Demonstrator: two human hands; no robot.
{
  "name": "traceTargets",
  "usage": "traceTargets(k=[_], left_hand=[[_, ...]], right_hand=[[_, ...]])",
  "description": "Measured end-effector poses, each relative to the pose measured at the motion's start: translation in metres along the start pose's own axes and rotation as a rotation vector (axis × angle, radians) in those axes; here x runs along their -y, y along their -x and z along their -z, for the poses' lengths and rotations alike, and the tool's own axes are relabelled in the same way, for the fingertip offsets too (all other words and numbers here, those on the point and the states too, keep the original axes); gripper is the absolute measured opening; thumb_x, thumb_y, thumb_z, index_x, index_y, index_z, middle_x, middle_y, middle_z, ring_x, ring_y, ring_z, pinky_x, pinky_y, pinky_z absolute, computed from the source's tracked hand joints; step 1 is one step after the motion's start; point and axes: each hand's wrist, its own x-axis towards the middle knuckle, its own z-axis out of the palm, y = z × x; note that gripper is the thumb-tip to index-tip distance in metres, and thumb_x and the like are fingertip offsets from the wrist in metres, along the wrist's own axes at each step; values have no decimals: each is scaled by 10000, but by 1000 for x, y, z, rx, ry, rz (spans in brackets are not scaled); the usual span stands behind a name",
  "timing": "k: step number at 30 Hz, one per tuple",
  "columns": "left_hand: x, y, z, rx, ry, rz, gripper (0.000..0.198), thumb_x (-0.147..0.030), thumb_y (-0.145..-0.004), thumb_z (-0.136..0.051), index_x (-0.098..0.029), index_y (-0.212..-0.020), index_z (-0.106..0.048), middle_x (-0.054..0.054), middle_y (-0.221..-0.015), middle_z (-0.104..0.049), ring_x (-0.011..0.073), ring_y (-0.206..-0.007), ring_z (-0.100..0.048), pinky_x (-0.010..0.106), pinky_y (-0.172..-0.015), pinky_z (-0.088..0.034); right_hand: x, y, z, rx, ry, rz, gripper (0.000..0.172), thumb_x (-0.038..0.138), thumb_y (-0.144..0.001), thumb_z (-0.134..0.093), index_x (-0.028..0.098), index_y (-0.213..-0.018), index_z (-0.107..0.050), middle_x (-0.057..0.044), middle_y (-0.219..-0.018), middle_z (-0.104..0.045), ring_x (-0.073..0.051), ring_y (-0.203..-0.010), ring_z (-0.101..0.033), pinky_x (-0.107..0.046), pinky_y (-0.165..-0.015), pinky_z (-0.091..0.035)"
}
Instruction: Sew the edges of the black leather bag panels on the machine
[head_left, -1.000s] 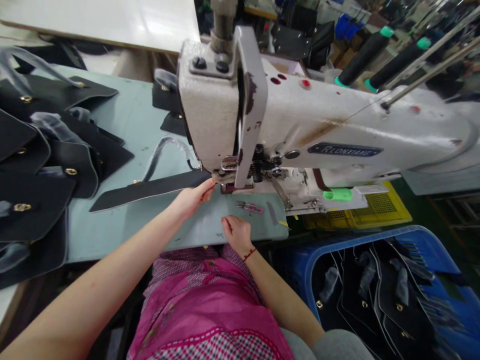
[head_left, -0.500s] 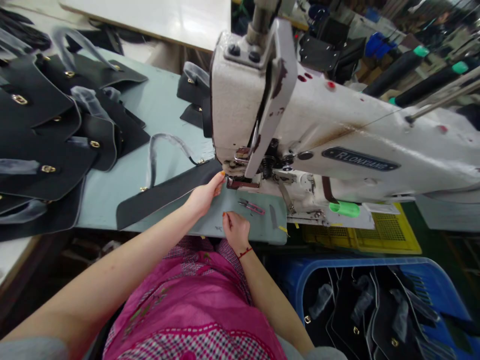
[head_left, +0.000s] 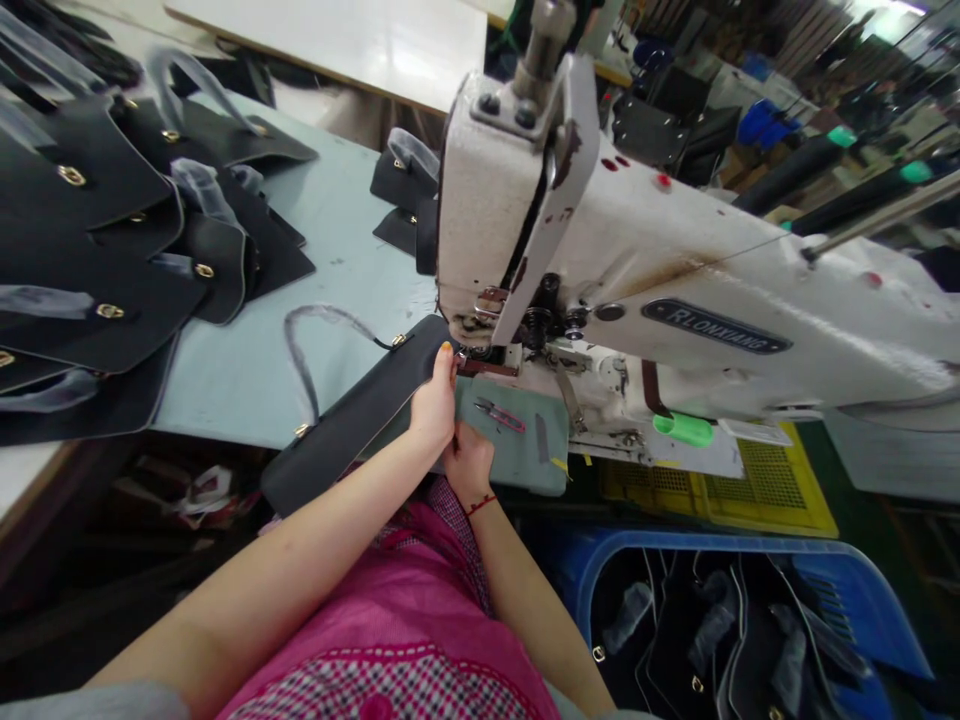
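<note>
left hand: pinching flat black leather bag
right hand: curled; cannot tell if gripping
stitching: likely underway at white metal sewing machine
turn: probably calls for steady guiding

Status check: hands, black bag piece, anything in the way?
Left hand holding black bag piece at sewing machine. Right hand alongside, grip unclear. Pink snips nearby, clear of both hands.

Head view | from the person's head | faces forward and steeply down | pink apron nearest, at bottom edge | left hand, right hand and sewing machine mid-frame, close | white table farther off, top left
</note>
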Motion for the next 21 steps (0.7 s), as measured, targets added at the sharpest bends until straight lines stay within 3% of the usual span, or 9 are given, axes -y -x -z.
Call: traceTargets(k=[3,6,10,13,15,18,21], left_hand=[[0,2,-5,-121,25,-13,456,-632,-807,-585,-198,-671,-613,24,-607,-562,181,-646,-553,292,-565,-384],[-2,12,-3,-69,132,-29,403,-554,-854,-559,-192,-677,-581,-4,-594,-507,133,-567,-472,267,-534,-361],[-17,50,26,214,222,-45,233,-399,-851,-601,-194,-744,-571,-24,-643,-478,107,-549,-440,236,-510,-372],[-52,62,59,418,104,-117,126,-332,-849,-636,-216,-891,-608,-19,-720,-536,114,-602,-507,231,-541,-427],[-83,44,71,457,-59,-310,143,-315,-847,-647,-216,-947,-621,-1,-816,-617,125,-665,-569,249,-626,-483],[-123,-15,65,562,-497,-542,216,-283,-794,-687,-145,-959,-666,43,-941,-690,167,-842,-634,278,-793,-502],[-139,-73,42,860,-820,-664,397,-325,-775,-699,-85,-1091,-686,73,-1105,-702,225,-1024,-618,339,-946,-464]], right_hand=[[0,0,1,5,-44,-32,129,210,-876,-546,176,-821,-657,-72,-740,-684,-190,-702,-628,-257,-611,-369],[4,-2,11,-45,-267,-76,214,244,-919,-481,178,-809,-652,-70,-756,-685,-180,-693,-622,-258,-629,-408],[23,-12,41,-159,-698,-216,321,349,-975,-394,169,-912,-652,-62,-805,-694,-154,-677,-628,-240,-612,-471],[43,-26,63,-163,-932,-314,375,451,-969,-413,165,-962,-656,-68,-846,-713,-145,-663,-645,-221,-538,-486],[57,-40,71,-132,-1044,-340,418,506,-958,-423,161,-950,-658,-70,-841,-716,-138,-648,-655,-207,-508,-484],[73,-62,70,-56,-1114,-361,457,572,-929,-447,163,-862,-640,-54,-763,-694,-124,-573,-643,-193,-464,-469],[81,-76,60,-35,-1117,-392,472,620,-891,-485,178,-773,-600,-23,-689,-646,-120,-517,-622,-197,-437,-478]])
